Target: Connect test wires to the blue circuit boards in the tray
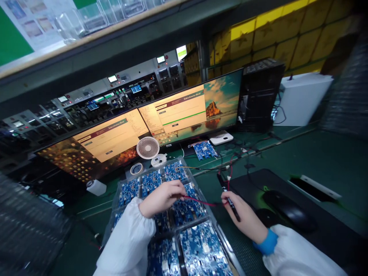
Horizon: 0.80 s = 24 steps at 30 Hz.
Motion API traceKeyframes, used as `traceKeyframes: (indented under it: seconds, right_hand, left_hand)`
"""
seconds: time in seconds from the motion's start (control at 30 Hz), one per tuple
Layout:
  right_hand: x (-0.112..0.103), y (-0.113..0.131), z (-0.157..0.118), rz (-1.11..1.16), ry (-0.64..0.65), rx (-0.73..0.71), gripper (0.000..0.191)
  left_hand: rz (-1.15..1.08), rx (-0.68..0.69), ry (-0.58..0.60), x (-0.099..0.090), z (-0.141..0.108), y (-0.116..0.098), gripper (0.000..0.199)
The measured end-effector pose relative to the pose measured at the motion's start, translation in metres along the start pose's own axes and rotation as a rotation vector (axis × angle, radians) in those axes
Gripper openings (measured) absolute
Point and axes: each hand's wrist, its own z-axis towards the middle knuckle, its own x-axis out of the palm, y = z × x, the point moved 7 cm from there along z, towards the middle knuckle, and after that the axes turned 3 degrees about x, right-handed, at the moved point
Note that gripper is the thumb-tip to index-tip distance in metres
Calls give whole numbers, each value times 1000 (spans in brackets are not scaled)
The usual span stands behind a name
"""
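Note:
My left hand (162,197) is above a tray (225,241) of blue circuit boards (201,249), its fingers pinched on the end of a thin red cable (201,201). From there the cable runs across to my right hand (244,218). That hand is closed around a black pen-like stick (233,209) with white lettering, held at a slant over the tray's right side. The red cable reaches the right fingers too, and more red wire rises behind the stick. Whether the right fingers grip the cable cannot be made out.
Behind the tray stand two monitors (184,111), a small white fan (147,148), a tape roll (136,168) and a loose blue board (204,149). A white bottle (96,188) is at left. On the right, a black mouse (284,209) lies on a dark mat (258,180). A shelf (115,38) crosses above.

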Motion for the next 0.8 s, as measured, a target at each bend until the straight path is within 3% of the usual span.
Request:
traceKeyframes:
  seconds: [0.13, 0.27, 0.57, 0.8]
  right_hand:
    - [-13, -5, 1, -51, -37, 26, 15]
    - [-10, -14, 2, -146, -34, 49, 15]
    - [14, -24, -2, -254, 12, 36, 28]
    - [12, -20, -1, -216, 2, -5, 26]
  left_hand:
    - [63, -99, -10, -3, -2, 19, 21]
    - [243, -237, -38, -9, -4, 53, 17]
    - [345, -495, -340, -44, 13, 149, 17]
    - [205, -618, -456, -32, 30, 190, 9]
